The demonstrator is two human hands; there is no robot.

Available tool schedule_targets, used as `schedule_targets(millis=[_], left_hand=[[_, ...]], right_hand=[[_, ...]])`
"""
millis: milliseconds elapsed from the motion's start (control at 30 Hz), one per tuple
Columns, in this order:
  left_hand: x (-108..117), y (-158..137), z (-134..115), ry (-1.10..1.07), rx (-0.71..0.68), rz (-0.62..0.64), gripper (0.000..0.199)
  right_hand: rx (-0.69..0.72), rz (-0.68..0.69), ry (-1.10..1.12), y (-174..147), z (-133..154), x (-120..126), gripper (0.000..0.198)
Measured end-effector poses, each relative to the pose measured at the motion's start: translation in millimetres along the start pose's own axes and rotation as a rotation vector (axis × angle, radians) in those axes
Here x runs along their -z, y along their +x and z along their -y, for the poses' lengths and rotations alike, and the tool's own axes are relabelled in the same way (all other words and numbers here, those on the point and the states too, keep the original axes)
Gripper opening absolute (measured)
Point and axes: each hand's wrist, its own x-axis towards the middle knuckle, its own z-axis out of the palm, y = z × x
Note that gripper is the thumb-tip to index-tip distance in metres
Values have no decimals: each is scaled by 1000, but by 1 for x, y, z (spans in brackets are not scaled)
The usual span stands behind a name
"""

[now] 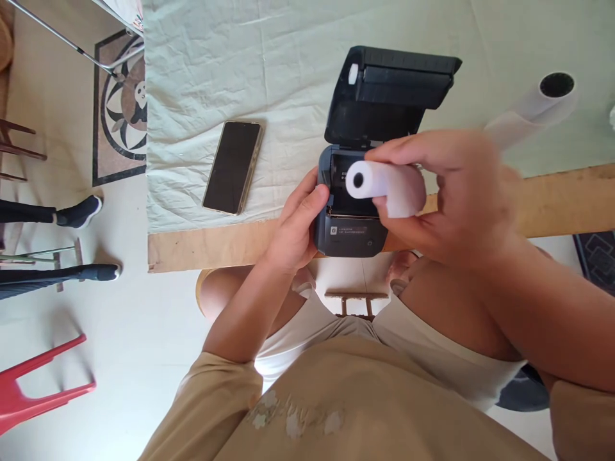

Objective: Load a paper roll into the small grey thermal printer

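Observation:
A small black label printer (353, 235) is held at the table's front edge, its lid (384, 89) swung up and back. My left hand (300, 221) grips the printer's left side, thumb on the rim of the open bay. Between the thumb and fingers of my right hand (446, 186) is a white paper roll (372, 179) with a dark hollow core. A loose flap of its paper hangs down in front. The roll hovers over the bay and partly covers it; whether it touches the inside I cannot tell.
A smartphone (234, 168) with a dark screen lies on the pale green cloth (192, 77), left of the printer. Another rolled white tube (533, 112) with a dark opening is at the right. A red plastic stool (43, 384) and another person's shoes (79, 211) are on the floor at left.

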Motion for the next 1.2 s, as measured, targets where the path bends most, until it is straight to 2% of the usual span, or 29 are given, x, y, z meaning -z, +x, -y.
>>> schedule_targets(millis=[67,167,233,400,500,567,667,733,800,867,933,967,1033,1100,1200], left_hand=[[1,0,0,19,3,-2,38],[0,0,-1,22,5,0,39],[-1,-1,-2,16,-5,-8,37],[-1,-2,0,-66,-10,53,27],[1,-2,4,-68,-9,90,35],[5,-2,6,-25,-22,118,42],[12,-1,9,67,-75,151,57],[16,-2,11,119,-100,157,70],[17,-4,12,152,-85,154,76],[18,-6,12,171,-61,141,81],[18,-8,11,192,-57,127,84],[19,-8,10,197,-66,128,86],[21,-9,8,196,-65,153,94],[22,-9,6,196,-37,198,100],[24,-10,3,214,-24,234,101]], right_hand=[[155,-113,-167,7,3,-10,35],[264,-214,-269,14,-6,-20,28],[316,-230,-255,16,-13,-22,22],[423,-212,-239,14,-17,-12,26],[539,-192,-194,9,-11,-9,23],[548,-167,-145,3,-5,-12,17],[520,-140,-129,-6,1,-21,14],[536,-114,-104,-8,0,-21,23],[502,-166,-42,-6,-5,-15,24],[363,-251,-25,-1,-10,-3,13],[143,-282,-27,3,-14,8,31],[30,-250,-10,5,-14,12,42],[-111,-196,97,8,-14,16,52],[-144,-165,172,9,-13,14,47],[-77,-174,168,8,-16,7,27]])
